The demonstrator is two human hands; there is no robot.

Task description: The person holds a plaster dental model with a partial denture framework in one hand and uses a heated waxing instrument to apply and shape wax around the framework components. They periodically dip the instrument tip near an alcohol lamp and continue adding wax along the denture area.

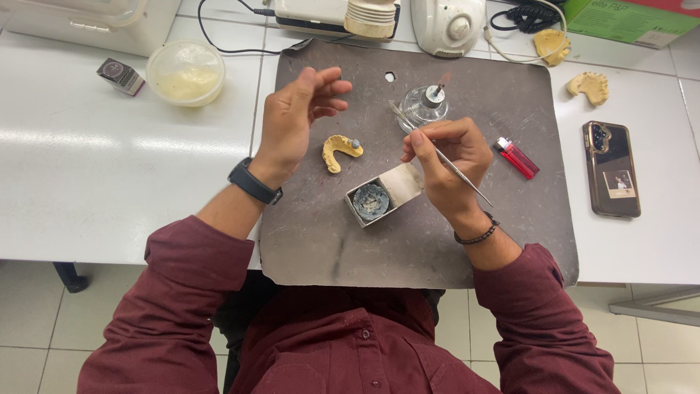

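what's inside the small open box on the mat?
The small open box holds a round, dark grey-blue lump that fills most of it. Whatever lies beneath the lump is covered.
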